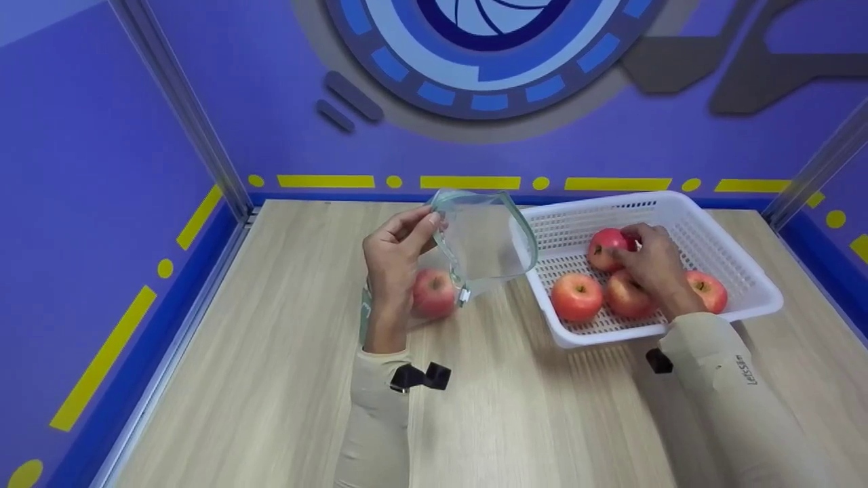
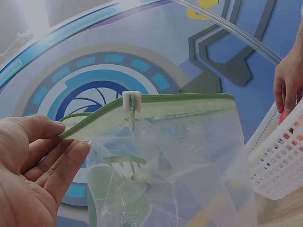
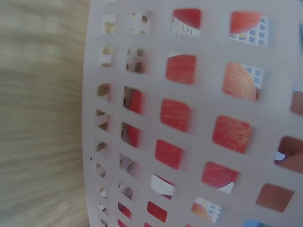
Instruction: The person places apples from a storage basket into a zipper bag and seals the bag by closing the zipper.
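My left hand (image 1: 393,261) pinches the rim of a clear zip bag (image 1: 478,237) with green edging, between thumb and fingers. In the left wrist view the bag's white slider (image 2: 132,101) sits partway along the green zip, and the mouth gapes near the fingers. One red apple (image 1: 434,293) shows hazily through the film at the bag's lower part, beside the left wrist. Inside the white basket, my right hand (image 1: 652,264) grips a red apple (image 1: 605,249) from its right side. Through the basket holes the right wrist view shows apple skin (image 3: 175,113) and part of the hand.
The perforated white basket (image 1: 756,288) stands on the right of the wooden table (image 1: 285,325). More apples lie in it: one at front left (image 1: 577,298), one under the right hand (image 1: 627,295), one by the wrist (image 1: 706,291). Blue printed panels (image 1: 285,146) enclose the table.
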{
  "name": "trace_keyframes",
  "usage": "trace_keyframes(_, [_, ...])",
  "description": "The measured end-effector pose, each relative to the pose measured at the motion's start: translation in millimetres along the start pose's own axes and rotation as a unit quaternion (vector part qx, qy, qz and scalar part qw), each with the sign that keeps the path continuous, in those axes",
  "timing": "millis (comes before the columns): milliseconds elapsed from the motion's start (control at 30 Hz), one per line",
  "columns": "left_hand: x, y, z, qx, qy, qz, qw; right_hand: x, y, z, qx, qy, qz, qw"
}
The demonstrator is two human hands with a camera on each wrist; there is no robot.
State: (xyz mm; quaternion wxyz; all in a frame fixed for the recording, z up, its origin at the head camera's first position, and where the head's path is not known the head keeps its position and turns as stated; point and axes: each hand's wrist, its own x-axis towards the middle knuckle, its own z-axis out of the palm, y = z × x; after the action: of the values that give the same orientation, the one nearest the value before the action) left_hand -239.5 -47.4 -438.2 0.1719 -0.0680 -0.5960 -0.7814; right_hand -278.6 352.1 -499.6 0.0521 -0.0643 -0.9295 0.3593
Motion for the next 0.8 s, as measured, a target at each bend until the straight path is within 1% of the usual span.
trace_keyframes(200, [0.5, -2.1, -0.7, -0.003, -0.001, 0.011, 0.9999, -0.5, -0.7, 2.1, -0.003, -0.009, -0.002, 1.000])
trace_keyframes(333, [0.8, -2.4, -0.7, -0.003, -0.003, 0.014, 0.9999, 0.3, 0.2, 0.9, -0.001, -0.030, -0.006, 1.000])
trace_keyframes(500, [1.3, -2.4, -0.6, -0.003, -0.002, 0.011, 0.9999, 0.9, -0.1, 1.5, 0.016, -0.053, -0.007, 0.998])
trace_keyframes(633, [1.8, -2.8, 0.0, -0.009, -0.001, 0.010, 0.9999, -0.2, 0.8, 2.7, 0.031, -0.044, -0.009, 0.999])
trace_keyframes(800, [1.5, -2.9, 1.1, -0.010, -0.001, 0.008, 0.9999, -1.5, 1.6, 2.8, 0.024, -0.026, -0.016, 0.999])
